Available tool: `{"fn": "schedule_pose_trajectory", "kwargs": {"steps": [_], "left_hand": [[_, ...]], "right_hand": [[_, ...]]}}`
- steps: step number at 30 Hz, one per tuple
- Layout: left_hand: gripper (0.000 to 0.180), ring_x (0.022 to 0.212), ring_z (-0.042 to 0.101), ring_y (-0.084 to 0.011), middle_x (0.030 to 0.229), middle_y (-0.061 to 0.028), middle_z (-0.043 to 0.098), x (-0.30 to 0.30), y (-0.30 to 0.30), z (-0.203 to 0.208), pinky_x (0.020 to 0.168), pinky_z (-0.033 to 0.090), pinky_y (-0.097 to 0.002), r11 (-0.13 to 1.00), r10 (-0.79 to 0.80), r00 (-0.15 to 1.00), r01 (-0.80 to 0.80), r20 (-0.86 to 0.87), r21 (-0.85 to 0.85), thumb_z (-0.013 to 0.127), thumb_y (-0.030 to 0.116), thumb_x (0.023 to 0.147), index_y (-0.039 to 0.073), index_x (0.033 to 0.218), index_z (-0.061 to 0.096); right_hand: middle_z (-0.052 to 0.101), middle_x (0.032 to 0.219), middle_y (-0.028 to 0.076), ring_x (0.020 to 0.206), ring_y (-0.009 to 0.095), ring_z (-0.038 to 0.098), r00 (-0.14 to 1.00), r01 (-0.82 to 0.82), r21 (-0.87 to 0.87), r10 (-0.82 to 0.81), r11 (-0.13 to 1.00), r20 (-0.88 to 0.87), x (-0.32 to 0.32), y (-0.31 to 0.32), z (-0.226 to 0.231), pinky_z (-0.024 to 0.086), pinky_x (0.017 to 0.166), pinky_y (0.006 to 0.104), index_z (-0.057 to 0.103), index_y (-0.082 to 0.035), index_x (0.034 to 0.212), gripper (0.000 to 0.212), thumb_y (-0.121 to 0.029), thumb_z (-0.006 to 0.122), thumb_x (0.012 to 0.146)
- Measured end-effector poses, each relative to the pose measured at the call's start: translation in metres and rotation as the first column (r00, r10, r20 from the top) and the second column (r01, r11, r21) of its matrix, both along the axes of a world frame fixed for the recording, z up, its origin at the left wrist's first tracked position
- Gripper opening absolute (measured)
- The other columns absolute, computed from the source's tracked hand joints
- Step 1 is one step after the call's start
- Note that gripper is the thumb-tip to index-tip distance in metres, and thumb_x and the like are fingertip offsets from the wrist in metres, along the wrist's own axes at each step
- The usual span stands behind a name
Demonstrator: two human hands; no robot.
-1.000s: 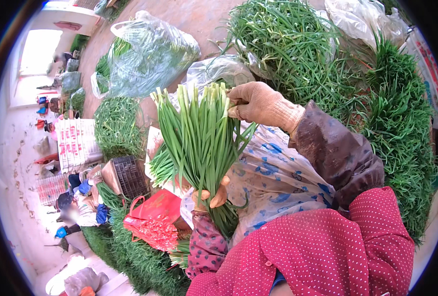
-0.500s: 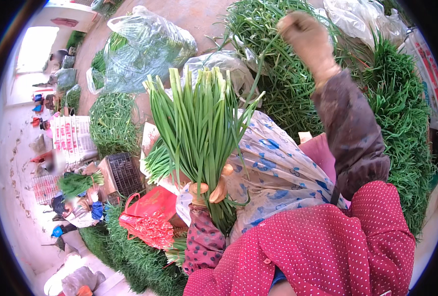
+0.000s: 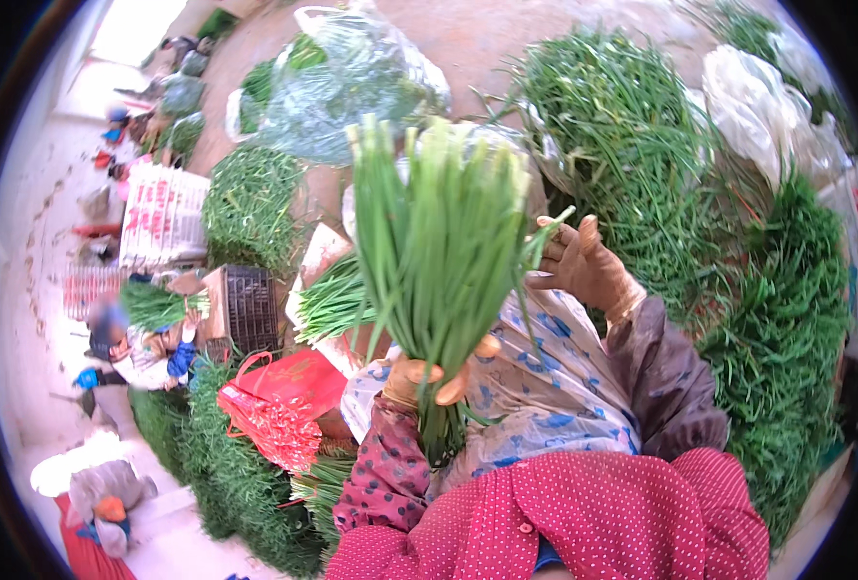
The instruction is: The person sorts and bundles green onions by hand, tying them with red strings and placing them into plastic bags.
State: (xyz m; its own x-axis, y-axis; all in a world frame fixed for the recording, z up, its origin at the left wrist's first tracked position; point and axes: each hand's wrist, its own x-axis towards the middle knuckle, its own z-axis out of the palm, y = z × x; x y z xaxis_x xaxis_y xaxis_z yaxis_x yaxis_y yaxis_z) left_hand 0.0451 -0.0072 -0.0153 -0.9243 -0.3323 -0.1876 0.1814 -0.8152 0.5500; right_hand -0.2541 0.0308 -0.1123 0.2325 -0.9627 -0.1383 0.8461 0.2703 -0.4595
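Observation:
A thick bunch of garlic chives (image 3: 448, 251) stands upright before me, its pale cut ends at the top. My gloved left hand (image 3: 427, 380) is closed around its lower part, and leaf tips hang below the grip. Just right of the bunch is my gloved right hand (image 3: 591, 271), its fingers apart near a few leaves that stick out sideways. I see nothing held in it. A plastic apron (image 3: 545, 377) with blue prints covers my lap below both hands. More chives (image 3: 335, 302) lie on a board left of the bunch.
A large heap of loose leaves (image 3: 622, 145) lies at the far right, with more greens (image 3: 777, 358) along my right side. On the left are a red bag (image 3: 299, 382) with red ties and a dark crate (image 3: 252, 309). Another person (image 3: 149, 348) sits farther left holding greens.
My right hand has come down from over the far heap to beside the bunch, and its fingers have spread. The left hand keeps its grip; the view has shifted.

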Motion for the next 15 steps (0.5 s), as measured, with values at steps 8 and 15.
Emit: {"fn": "schedule_pose_trajectory", "kwargs": {"steps": [8, 15], "left_hand": [[0.060, 0.065, 0.059, -0.0166, 0.106, -0.0136, 0.065, -0.007, 0.026, 0.012, 0.057, 0.049, -0.0307, 0.961, 0.103, 0.870, 0.038, 0.482, -0.274, 0.074, 0.002, 0.075, 0.003, 0.131, 0.051], [0.074, 0.106, 0.055, -0.0113, 0.120, 0.0004, 0.062, 0.008, 0.041, 0.007, 0.091, 0.046, -0.0285, 0.819, 0.156, 0.814, 0.210, 0.560, -0.534, 0.081, -0.001, 0.070, 0.007, 0.137, 0.050]], "right_hand": [[0.038, 0.148, 0.014, 0.134, 0.028, 0.039, -0.118, -0.202, 0.096, -0.121, 0.975, 0.986, 0.019, -0.056, 0.000, 0.032, 0.109, 0.0514, 0.035, -0.009, 0.146, 0.069, -0.055, 0.041, 0.096], [0.053, 0.127, 0.015, 0.117, 0.032, 0.052, 0.874, -0.053, -0.202, 0.143, 0.978, 0.465, 0.033, -0.062, 0.000, 0.043, 0.101, 0.0542, 0.037, -0.005, 0.145, 0.081, -0.067, 0.039, 0.093]]}}
